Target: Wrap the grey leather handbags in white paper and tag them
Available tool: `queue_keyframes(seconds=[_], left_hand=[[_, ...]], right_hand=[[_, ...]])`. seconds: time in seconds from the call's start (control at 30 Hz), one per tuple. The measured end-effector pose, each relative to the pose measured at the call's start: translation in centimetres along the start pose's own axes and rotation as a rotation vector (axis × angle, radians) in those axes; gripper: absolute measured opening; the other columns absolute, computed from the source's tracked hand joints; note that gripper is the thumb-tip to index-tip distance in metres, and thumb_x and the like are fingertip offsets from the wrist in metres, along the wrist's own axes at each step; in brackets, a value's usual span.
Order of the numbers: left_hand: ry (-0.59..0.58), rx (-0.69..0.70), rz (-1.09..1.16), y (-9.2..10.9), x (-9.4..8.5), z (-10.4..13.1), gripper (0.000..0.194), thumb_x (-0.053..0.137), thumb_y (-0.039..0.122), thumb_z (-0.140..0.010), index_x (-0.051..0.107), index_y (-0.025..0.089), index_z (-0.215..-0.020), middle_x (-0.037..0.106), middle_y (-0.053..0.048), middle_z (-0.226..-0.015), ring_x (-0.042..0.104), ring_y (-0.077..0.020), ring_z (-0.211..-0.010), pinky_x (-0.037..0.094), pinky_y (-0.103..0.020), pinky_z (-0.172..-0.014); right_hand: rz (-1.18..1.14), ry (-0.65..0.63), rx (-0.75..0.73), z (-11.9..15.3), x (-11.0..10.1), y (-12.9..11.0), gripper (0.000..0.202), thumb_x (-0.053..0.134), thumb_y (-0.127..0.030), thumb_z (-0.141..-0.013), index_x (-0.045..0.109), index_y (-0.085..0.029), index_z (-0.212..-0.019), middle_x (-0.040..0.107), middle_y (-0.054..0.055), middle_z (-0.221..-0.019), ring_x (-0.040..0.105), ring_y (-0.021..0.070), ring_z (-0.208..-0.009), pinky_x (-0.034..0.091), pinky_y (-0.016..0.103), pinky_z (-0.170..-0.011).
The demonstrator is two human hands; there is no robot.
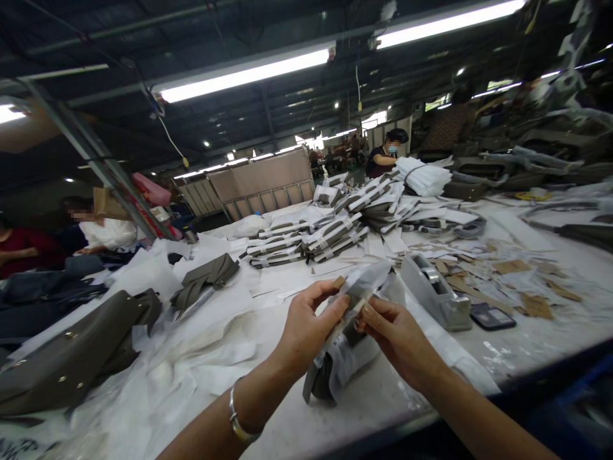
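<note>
Between my hands is a dark olive strap bundle [320,377], partly wrapped in white tissue paper [352,365]. My left hand [311,319] pinches the wrapped bundle from the left, thumb on top. From the right, my right hand [400,335] pinches the wrapping's edge between thumb and fingers; whether it holds tape or only paper is too blurred to tell. The bundle's dark lower end hangs out of the wrapping just above the table. A grey tape dispenser [435,294] stands right beside my right hand, with a dark phone [492,316] next to it.
Wrapped strap bundles [335,233] lie piled at the table's middle, below a stack of white foam sheets [424,177]. Brown paper scraps [511,266] litter the right side. Olive bags [71,351] and white sheets [191,364] cover the left. A masked co-worker [385,153] is behind the pile.
</note>
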State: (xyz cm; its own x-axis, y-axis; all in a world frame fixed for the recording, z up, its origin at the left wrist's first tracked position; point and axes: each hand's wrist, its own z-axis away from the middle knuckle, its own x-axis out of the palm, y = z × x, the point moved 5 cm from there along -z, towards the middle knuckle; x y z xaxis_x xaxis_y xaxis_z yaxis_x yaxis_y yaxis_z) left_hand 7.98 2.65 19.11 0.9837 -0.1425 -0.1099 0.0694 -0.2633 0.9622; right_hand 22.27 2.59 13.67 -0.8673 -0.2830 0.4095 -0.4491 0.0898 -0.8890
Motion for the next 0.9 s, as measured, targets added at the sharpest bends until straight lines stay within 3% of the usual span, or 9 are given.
queue_keyframes(seconds=[0.13,0.27,0.47,0.63,0.77,0.9], left_hand=[[0.07,0.109,-0.126,0.3,0.3,0.3,0.024,0.07,0.031,-0.086,0.069,0.02,-0.108,0.072,-0.005,-0.108,0.065,-0.0203,-0.103,0.049,-0.031,-0.095],[0.124,0.192,-0.255,1.2,0.5,0.6,0.017,0.068,0.027,-0.086,0.07,0.022,-0.102,0.072,-0.002,-0.1,0.066,-0.018,-0.096,0.05,-0.029,-0.089],[0.093,0.307,-0.457,3.3,0.4,1.2,0.018,0.06,0.023,-0.09,0.07,0.021,-0.105,0.072,-0.002,-0.102,0.067,-0.0175,-0.096,0.053,-0.029,-0.089],[0.188,0.57,-0.952,4.4,0.8,1.7,0.016,0.06,0.017,-0.09,0.07,0.022,-0.101,0.076,0.0,-0.097,0.071,-0.018,-0.086,0.057,-0.029,-0.081],[0.234,0.793,-1.336,4.6,2.2,2.9,0.023,0.054,0.011,-0.092,0.066,0.01,-0.111,0.074,-0.01,-0.108,0.071,-0.0226,-0.089,0.06,-0.033,-0.078],[0.243,0.836,-1.601,4.5,3.4,4.1,0.034,0.055,0.004,-0.087,0.062,-0.003,-0.119,0.07,-0.021,-0.116,0.07,-0.03,-0.098,0.061,-0.04,-0.082]], right_hand=[[0.049,0.186,-0.073,0.2,0.3,0.4,0.04,0.072,-0.052,-0.084,0.062,-0.016,-0.07,0.054,0.0,-0.067,0.047,0.0132,-0.068,0.04,0.025,-0.065],[0.144,0.276,-0.105,0.3,1.0,-0.3,0.043,0.068,-0.058,-0.083,0.06,-0.017,-0.074,0.051,-0.002,-0.063,0.044,0.0117,-0.061,0.038,0.024,-0.058],[0.226,0.263,-0.105,-0.3,1.0,-0.7,0.045,0.067,-0.061,-0.081,0.059,-0.017,-0.074,0.05,-0.003,-0.061,0.044,0.0116,-0.059,0.038,0.024,-0.054],[0.241,0.253,-0.083,-0.4,1.0,0.1,0.046,0.068,-0.061,-0.08,0.058,-0.017,-0.07,0.052,-0.002,-0.062,0.046,0.0122,-0.061,0.038,0.023,-0.054],[0.223,0.231,-0.068,-0.6,1.0,0.7,0.046,0.071,-0.059,-0.08,0.058,-0.017,-0.067,0.054,-0.001,-0.06,0.047,0.0123,-0.06,0.039,0.024,-0.056],[0.151,0.158,-0.051,-0.8,1.3,1.0,0.042,0.073,-0.058,-0.078,0.064,-0.017,-0.073,0.063,0.002,-0.068,0.055,0.015,-0.067,0.047,0.026,-0.066]])
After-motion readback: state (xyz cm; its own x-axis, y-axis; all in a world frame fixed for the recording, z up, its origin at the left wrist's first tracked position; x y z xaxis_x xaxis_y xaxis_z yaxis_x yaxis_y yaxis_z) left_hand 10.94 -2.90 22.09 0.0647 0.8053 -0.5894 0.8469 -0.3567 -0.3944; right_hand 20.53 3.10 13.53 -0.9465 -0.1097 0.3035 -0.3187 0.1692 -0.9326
